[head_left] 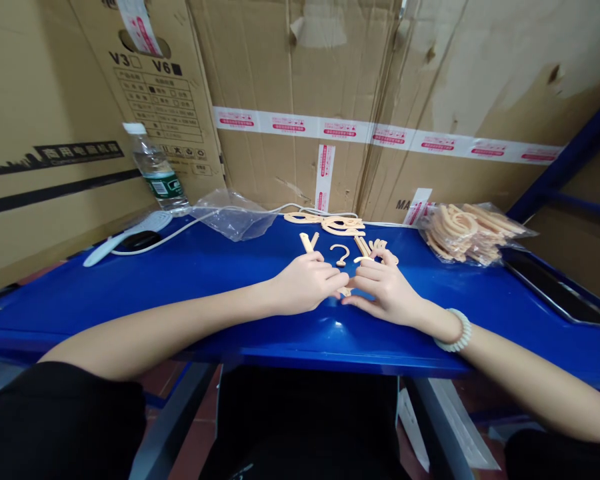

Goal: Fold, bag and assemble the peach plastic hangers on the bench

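My left hand [305,283] and my right hand [385,290] meet at the middle of the blue table [205,273], fingers pinched together on a small wooden piece [347,291] that is mostly hidden between them. Just beyond my fingers lie a hook-shaped wooden piece [341,253], a short wooden stick piece [309,241] and a few more small pieces [375,248]. Further back sits a pile of flat wooden cutouts [330,223]. My right wrist wears a pale bead bracelet [457,333].
A clear bag of wooden pieces [467,233] lies at the right, an empty crumpled plastic bag [233,213] at the back left. A water bottle [155,170], a white device with a cord [130,237] and cardboard boxes [300,100] stand behind. A dark tray [555,287] rests at the far right.
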Demonstrator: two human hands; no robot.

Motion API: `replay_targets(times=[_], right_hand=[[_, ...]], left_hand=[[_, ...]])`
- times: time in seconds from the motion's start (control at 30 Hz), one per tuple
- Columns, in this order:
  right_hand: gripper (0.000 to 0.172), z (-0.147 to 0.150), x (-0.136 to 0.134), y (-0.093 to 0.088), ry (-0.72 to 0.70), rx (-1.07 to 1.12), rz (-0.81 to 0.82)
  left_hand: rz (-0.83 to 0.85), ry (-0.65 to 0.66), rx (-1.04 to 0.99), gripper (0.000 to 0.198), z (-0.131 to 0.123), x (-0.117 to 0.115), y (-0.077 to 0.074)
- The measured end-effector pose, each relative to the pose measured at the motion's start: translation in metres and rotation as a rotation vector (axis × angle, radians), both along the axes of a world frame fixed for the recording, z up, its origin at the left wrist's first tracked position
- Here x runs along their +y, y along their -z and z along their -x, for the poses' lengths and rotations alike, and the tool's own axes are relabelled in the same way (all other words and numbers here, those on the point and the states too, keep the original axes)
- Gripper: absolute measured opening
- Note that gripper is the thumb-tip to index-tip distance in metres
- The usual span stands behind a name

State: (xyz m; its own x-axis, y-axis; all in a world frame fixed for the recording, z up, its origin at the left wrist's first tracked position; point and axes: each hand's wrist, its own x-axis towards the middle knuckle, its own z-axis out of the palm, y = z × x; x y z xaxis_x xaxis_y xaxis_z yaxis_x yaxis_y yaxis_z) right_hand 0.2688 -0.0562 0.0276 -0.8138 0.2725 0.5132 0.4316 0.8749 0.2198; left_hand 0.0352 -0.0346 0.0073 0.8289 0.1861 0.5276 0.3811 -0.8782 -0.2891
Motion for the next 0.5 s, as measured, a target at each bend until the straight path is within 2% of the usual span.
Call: replay_targets(times=[0.2, 0.3, 0.4, 0.5], right_hand=[[0.036, 0.002, -0.005, -0.004, -0.037, 0.083, 0.133], [0.033, 0.002, -0.006, -0.005, -0.046, 0.163, 0.293], [0.031, -0.004, 0.004, -0.006, 0.016, 0.296, 0.428], [0.028, -0.012, 0.024, -0.007, 0.072, 0.305, 0.431]], left_hand=[[-0.093, 0.058, -0.053, 0.027, 0.001, -0.006, -0.010], [-0.202, 0.093, -0.050, 0.029, 0.005, -0.005, -0.017], [-0.260, 0.094, -0.067, 0.028, 0.013, 0.005, -0.023], [-0.178, 0.078, -0.067, 0.026, 0.026, 0.024, -0.023]])
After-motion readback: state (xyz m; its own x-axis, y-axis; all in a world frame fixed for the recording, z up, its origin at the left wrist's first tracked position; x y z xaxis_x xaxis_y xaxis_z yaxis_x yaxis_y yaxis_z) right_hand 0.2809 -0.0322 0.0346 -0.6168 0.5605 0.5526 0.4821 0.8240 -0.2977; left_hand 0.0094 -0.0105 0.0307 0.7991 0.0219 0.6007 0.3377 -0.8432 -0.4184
